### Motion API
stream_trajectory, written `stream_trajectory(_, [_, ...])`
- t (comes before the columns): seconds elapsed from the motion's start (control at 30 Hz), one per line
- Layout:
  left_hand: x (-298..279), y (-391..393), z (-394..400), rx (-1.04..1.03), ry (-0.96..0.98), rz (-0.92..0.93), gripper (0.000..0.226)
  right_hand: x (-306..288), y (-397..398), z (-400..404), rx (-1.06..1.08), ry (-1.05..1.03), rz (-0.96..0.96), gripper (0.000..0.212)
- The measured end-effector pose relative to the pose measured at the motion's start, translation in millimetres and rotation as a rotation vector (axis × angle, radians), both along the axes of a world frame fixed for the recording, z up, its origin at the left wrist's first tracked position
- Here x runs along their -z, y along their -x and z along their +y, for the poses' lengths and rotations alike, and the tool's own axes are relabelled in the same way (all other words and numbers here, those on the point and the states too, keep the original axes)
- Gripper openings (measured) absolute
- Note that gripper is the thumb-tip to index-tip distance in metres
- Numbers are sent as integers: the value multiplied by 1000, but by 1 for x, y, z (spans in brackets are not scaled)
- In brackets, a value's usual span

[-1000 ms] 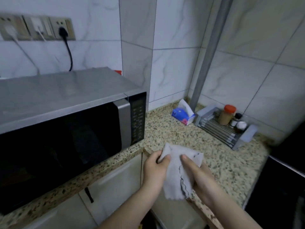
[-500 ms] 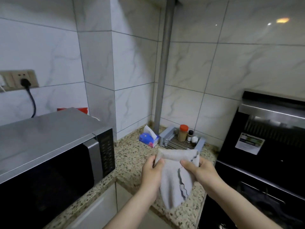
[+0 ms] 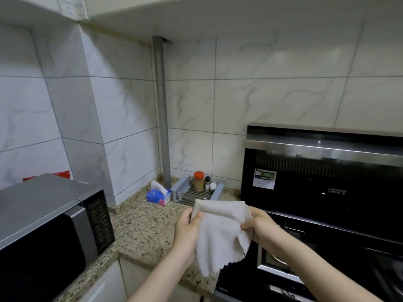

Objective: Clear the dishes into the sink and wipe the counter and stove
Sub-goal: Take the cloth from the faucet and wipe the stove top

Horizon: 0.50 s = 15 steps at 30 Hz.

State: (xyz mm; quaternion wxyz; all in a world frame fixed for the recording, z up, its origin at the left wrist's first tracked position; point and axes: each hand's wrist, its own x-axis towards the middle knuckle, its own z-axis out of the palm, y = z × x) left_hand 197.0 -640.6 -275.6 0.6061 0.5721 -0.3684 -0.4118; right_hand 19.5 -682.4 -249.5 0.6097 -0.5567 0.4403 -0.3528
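A white cloth (image 3: 220, 234) hangs between both my hands, above the front edge of the speckled granite counter (image 3: 144, 232). My left hand (image 3: 187, 232) grips its upper left corner. My right hand (image 3: 259, 225) pinches its right edge. The cloth's lower part droops loose and ragged-edged. To the right stands the black stove (image 3: 327, 214) with a steel-trimmed hood; part of a burner shows behind my right wrist. No dishes or sink are in view.
A grey microwave (image 3: 50, 223) fills the counter's left side. In the back corner sit a blue tissue pack (image 3: 158, 196) and a grey rack (image 3: 196, 192) with an orange-lidded jar (image 3: 198, 182) and small bottles. A grey pipe (image 3: 162, 116) runs up the corner.
The view has swung up and to the right, bringing the stove and hood into sight. Both hands keep hold of the cloth and have shifted right, toward the stove.
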Motion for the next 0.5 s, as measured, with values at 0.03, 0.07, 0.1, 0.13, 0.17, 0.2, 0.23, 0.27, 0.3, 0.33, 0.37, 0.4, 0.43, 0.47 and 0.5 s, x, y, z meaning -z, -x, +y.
stream_trajectory(0.03, [1,9,2,17,-15,-10,10,-2,12,6,19,-2,7,42])
stream_trajectory(0.07, [0,20,3,35,-30,-18,11,-2,27,11,54,-7,6,50])
stream_trajectory(0.1, [-1,41,7,69,-42,-28,12,-1,54,21,117,-13,14,55])
stream_trajectory(0.13, [-1,56,10,84,-51,-34,14,1,74,28,150,-30,-3,57])
stream_trajectory(0.17, [-1,79,17,120,-53,-43,15,4,103,40,197,-45,-9,59])
stream_trajectory(0.2, [-2,97,22,147,-51,-53,15,5,123,50,222,-55,-15,59])
stream_trajectory(0.23, [-2,125,32,192,-54,-68,14,6,155,68,266,-52,-5,57])
stream_trajectory(0.27, [-3,145,39,226,-55,-69,14,6,176,82,287,-32,8,54])
stream_trajectory(0.3, [-4,170,49,274,-59,-77,13,5,201,99,318,-10,32,50])
stream_trajectory(0.33, [-5,188,57,314,-56,-93,12,5,221,112,349,21,62,44])
stream_trajectory(0.37, [-5,212,66,360,-43,-124,12,5,245,129,399,40,77,37])
stream_trajectory(0.4, [-6,230,74,388,-33,-147,12,7,265,140,440,59,83,33])
stream_trajectory(0.43, [-6,245,79,411,-19,-166,12,8,282,149,486,65,88,31])
stream_trajectory(0.47, [-8,269,89,438,-23,-166,13,10,307,165,546,78,103,30])
stream_trajectory(0.5, [-7,285,95,453,-25,-154,14,10,324,176,579,88,128,29])
